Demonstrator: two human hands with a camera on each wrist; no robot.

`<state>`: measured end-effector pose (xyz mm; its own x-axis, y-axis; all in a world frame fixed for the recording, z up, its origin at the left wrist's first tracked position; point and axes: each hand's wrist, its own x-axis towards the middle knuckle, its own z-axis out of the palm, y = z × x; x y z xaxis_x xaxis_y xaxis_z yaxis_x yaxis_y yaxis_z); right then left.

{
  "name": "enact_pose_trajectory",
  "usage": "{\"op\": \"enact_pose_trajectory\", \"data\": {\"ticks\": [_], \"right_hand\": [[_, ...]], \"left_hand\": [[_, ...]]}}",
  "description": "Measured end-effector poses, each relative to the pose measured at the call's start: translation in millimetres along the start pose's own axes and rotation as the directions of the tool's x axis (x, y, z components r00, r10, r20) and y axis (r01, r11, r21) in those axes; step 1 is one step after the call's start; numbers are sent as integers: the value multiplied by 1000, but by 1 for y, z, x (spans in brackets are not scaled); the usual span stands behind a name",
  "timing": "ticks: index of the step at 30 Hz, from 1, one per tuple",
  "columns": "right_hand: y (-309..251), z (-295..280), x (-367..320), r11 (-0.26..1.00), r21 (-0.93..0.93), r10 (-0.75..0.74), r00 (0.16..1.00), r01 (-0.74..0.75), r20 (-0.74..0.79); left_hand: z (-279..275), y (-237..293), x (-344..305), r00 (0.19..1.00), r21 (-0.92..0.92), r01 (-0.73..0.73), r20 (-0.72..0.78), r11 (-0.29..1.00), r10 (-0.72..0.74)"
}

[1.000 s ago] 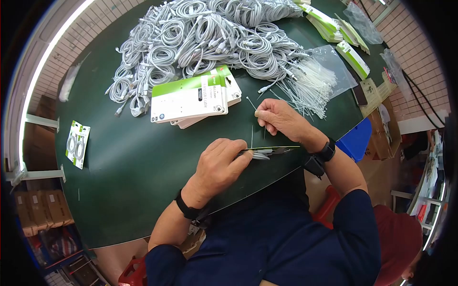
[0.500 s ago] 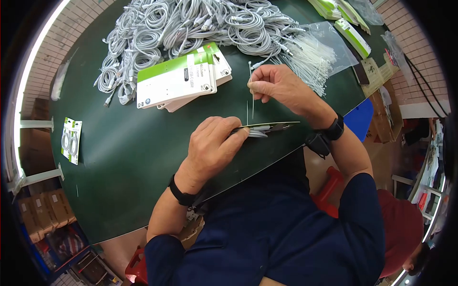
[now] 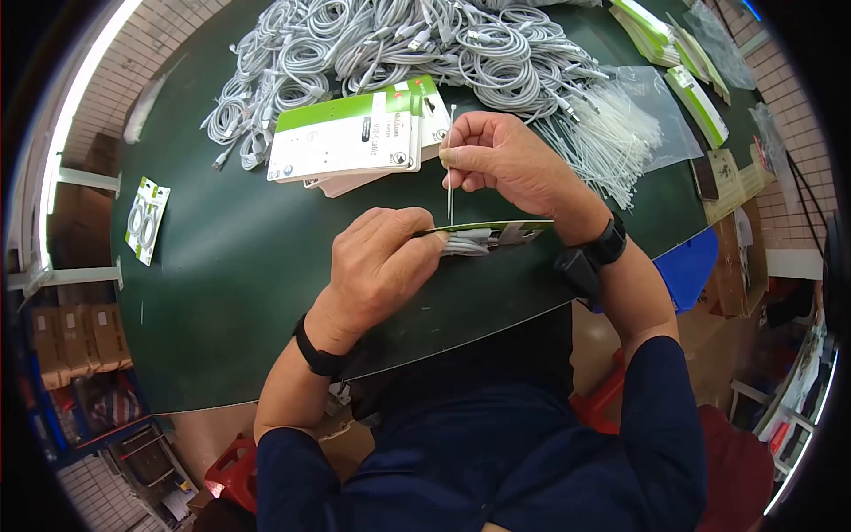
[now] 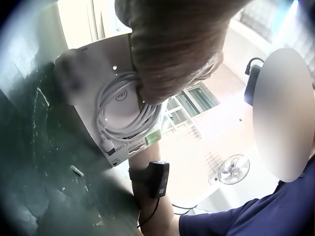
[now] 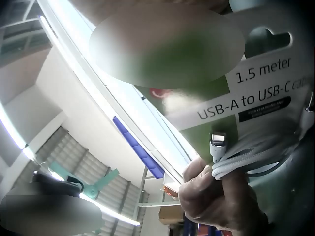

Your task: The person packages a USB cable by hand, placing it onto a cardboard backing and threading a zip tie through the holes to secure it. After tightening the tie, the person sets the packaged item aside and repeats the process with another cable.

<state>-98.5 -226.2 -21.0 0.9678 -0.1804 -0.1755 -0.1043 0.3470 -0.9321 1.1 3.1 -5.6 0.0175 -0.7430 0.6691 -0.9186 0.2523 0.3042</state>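
My left hand [image 3: 381, 262] grips a cardboard packaging card [image 3: 519, 232], held edge-up above the table. A coiled white cable [image 3: 465, 244] lies against the card's near side, under my left thumb. In the right wrist view the card [image 5: 266, 73] reads "1.5 meter USB-A to USB-C", and the cable's USB plug [image 5: 218, 142] shows. Between thumb and forefinger, my right hand [image 3: 519, 164] pinches a thin white cable tie [image 3: 450, 199]. The tie stands upright, its lower end right at the card's far edge.
Beyond the hands lies a stack of printed cards [image 3: 346, 142], with a heap of coiled cables [image 3: 390, 44] behind it. Loose cable ties [image 3: 612, 142] spread at the right. A finished-looking card with a cable [image 3: 144, 222] lies far left. The table edge [image 3: 461, 348] runs close to the body.
My right hand has brought the cable tie upright and down to the card's far edge. My left hand keeps its grip on card and cable. The head view has shifted.
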Motion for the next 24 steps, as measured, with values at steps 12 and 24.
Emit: {"op": "enact_pose_trajectory", "data": {"ticks": [12, 24], "right_hand": [[15, 3, -8, 1000, -25, -1, 997, -1, -71], [19, 6, -10, 995, -94, -29, 997, 22, -72]], "left_hand": [[-1, 1, -2, 1000, 24, -18, 8, 1000, 18], [0, 0, -2, 1000, 44, -4, 4, 999, 4]]}}
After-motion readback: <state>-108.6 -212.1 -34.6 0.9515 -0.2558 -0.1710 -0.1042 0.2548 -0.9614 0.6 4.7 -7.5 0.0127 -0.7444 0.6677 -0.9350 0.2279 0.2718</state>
